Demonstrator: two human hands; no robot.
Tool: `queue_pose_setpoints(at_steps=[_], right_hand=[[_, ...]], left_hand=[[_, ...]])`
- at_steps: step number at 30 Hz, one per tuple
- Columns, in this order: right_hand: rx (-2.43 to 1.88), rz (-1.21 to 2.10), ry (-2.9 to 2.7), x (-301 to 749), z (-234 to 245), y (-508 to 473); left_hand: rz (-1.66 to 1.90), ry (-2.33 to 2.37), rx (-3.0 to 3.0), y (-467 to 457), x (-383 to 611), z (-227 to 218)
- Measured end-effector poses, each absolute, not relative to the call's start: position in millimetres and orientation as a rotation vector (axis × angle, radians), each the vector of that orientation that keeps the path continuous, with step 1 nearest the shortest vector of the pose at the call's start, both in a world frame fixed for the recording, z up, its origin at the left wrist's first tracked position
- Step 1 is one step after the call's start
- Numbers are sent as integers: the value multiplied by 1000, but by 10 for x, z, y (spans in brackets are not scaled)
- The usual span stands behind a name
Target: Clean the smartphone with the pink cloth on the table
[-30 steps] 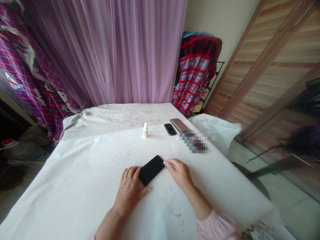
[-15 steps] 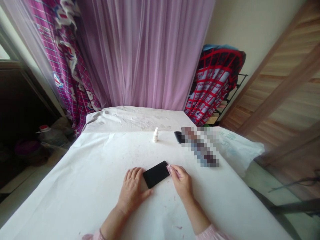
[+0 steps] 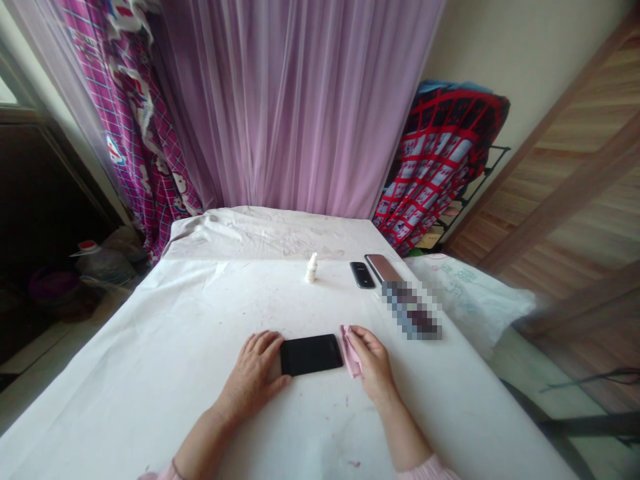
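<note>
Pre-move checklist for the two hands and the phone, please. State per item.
1. Left hand at the phone: ok, fingers and thumb at the left end of the black phone.
2. Phone lying flat, dark screen up, on the white table covering: ok.
3. Right hand has the pink cloth: ok, pinched beside the phone's right end.
4. Cloth touching the phone: cannot tell, they sit very close.
5. Small white bottle upright and apart from both hands: ok.
6. Screen free of smudges: cannot tell, too small and dark.
</note>
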State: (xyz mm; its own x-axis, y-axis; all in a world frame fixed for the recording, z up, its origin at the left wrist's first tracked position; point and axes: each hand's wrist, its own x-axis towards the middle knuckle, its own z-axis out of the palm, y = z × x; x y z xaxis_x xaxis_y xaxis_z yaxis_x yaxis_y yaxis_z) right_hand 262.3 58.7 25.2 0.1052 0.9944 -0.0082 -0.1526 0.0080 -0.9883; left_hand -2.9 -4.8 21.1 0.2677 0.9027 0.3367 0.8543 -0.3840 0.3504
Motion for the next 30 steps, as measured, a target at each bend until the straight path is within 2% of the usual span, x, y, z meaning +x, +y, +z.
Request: queue_pose_setpoints(at_steps=[9, 16, 22, 30], right_hand=[[-1124, 1125, -1250, 2434, 234, 458], [-1215, 600, -1945, 2511, 375, 355], [-1248, 602, -2048, 2500, 410, 387], [-1319, 496, -2287, 2187, 559, 559]], left_hand=[[474, 1474, 2442, 112, -318, 317], [826, 1619, 2396, 57, -168, 196], [915, 1904, 2262, -105, 104, 85], [922, 1941, 2210, -100, 172, 113]])
